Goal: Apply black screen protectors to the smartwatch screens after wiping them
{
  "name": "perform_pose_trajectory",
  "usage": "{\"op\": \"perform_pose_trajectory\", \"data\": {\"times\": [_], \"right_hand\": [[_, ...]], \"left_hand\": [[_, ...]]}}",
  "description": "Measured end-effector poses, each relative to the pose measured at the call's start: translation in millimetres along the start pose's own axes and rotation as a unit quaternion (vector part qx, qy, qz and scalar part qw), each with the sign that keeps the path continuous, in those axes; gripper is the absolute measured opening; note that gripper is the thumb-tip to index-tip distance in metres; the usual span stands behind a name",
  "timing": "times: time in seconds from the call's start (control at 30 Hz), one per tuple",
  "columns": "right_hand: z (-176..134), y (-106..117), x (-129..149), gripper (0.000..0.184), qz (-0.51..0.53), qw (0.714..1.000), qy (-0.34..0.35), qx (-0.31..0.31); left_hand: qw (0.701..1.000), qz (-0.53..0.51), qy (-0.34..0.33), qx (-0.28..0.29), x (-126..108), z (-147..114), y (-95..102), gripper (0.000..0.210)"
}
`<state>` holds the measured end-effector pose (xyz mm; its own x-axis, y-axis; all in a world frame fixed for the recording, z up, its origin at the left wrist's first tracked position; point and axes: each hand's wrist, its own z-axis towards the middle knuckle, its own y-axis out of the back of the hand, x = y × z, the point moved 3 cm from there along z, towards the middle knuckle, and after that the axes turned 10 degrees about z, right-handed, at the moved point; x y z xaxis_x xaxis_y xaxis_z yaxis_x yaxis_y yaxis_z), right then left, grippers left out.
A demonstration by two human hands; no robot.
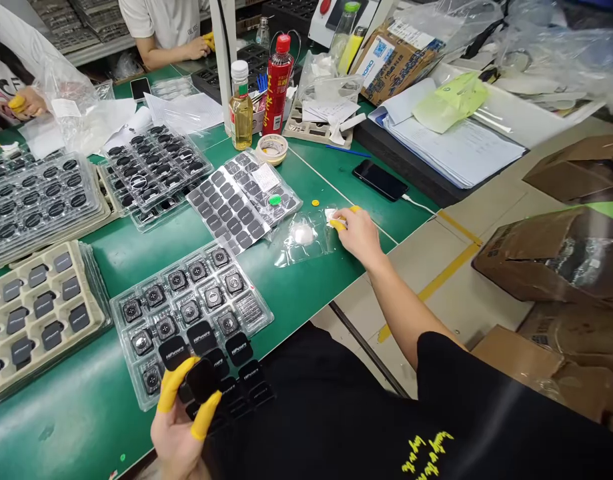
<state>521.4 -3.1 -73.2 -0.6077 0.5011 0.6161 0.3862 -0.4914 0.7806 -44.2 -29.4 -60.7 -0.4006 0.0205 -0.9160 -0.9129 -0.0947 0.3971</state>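
My left hand (176,430), with yellow finger cots, is closed on a black square smartwatch face (203,381), gripped by its edges between thumb and finger. Behind it a sheet of black HiFuture film squares (239,348) hangs over the table edge and a clear tray. That clear tray (263,321) holds several dark watch bodies (178,280) in its pockets. My right hand (360,233), also in yellow finger cots, pinches a small white wipe (331,215) at the edge of a clear plastic bag (311,248). A white wad (303,233) shows in the bag.
Beige trays of grey squares (81,263) and clear trays of black parts (159,163) stand left. A sticker sheet (231,210), tape roll (271,148), bottles (279,87) and phone (380,179) lie beyond. Cardboard boxes (551,253) stand right. Two other people work across the table.
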Motion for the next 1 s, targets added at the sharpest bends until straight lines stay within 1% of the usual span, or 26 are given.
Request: {"op": "perform_pose_trajectory", "data": {"times": [0.07, 0.13, 0.17, 0.23, 0.27, 0.3, 0.33, 0.37, 0.4, 0.43, 0.47, 0.53, 0.6, 0.67, 0.77, 0.8, 0.83, 0.93, 0.97, 1.0], "right_hand": [[-1, 4, 2, 0.016, 0.015, 1.000, 0.016, -0.021], [-9, 12, 14, 0.011, 0.039, 0.998, 0.039, -0.041], [-17, 15, 25, 0.010, 0.056, 0.996, 0.052, -0.050], [-43, 20, 56, 0.012, 0.104, 0.989, 0.092, -0.053], [-61, 22, 77, 0.012, 0.140, 0.980, 0.133, -0.048], [-83, 23, 102, 0.011, 0.209, 0.953, 0.215, -0.037], [-108, 20, 128, 0.013, 0.255, 0.919, 0.300, 0.029], [-134, 17, 153, 0.016, 0.280, 0.878, 0.375, 0.100], [-159, 12, 175, 0.019, 0.299, 0.834, 0.438, 0.156], [-179, 7, 193, 0.020, 0.301, 0.801, 0.481, 0.192], [-196, 2, 209, 0.020, 0.292, 0.772, 0.523, 0.213], [-213, -12, 228, 0.024, 0.261, 0.736, 0.582, 0.227], [-216, -24, 236, 0.031, 0.236, 0.713, 0.621, 0.226], [-212, -32, 237, 0.034, 0.231, 0.697, 0.646, 0.208], [-205, -36, 231, 0.034, 0.224, 0.691, 0.663, 0.180], [-204, -36, 227, 0.034, 0.221, 0.688, 0.666, 0.189], [-203, -36, 224, 0.034, 0.218, 0.679, 0.668, 0.211], [-206, -33, 218, 0.035, 0.222, 0.632, 0.685, 0.286], [-206, -32, 217, 0.034, 0.224, 0.618, 0.694, 0.294], [-206, -32, 219, 0.033, 0.221, 0.609, 0.705, 0.290]], "left_hand": [[1.000, 0.000, -0.012, -0.001, -8, 4, -9.9, 0.065], [1.000, 0.007, -0.023, 0.002, -18, 6, -20.0, 0.065], [1.000, 0.012, -0.024, 0.010, -23, 7, -25.1, 0.066], [0.998, 0.012, -0.042, 0.037, -31, 11, -35.1, 0.067], [0.997, 0.008, -0.051, 0.057, -34, 13, -39.9, 0.067], [0.996, 0.001, -0.055, 0.070, -36, 14, -43.6, 0.067], [0.995, -0.010, -0.063, 0.082, -39, 16, -46.6, 0.066], [0.993, -0.019, -0.065, 0.096, -40, 16, -48.9, 0.066], [0.992, -0.028, -0.066, 0.108, -42, 16, -50.4, 0.066], [0.990, -0.038, -0.065, 0.120, -43, 16, -51.2, 0.066], [0.988, -0.046, -0.065, 0.130, -44, 15, -51.1, 0.066], [0.986, -0.055, -0.068, 0.144, -45, 12, -49.2, 0.063], [0.983, -0.058, -0.077, 0.157, -44, 9, -47.2, 0.061], [0.980, -0.062, -0.083, 0.169, -42, 6, -46.8, 0.062], [0.979, -0.079, -0.078, 0.168, -38, 3, -47.0, 0.066], [0.980, -0.084, -0.075, 0.165, -36, 2, -46.7, 0.067], [0.981, -0.084, -0.073, 0.161, -35, 2, -45.9, 0.067], [0.981, -0.068, -0.071, 0.166, -33, 1, -42.7, 0.065], [0.981, -0.064, -0.073, 0.169, -33, 1, -41.7, 0.064], [0.980, -0.063, -0.076, 0.172, -33, 1, -41.0, 0.063]]}}
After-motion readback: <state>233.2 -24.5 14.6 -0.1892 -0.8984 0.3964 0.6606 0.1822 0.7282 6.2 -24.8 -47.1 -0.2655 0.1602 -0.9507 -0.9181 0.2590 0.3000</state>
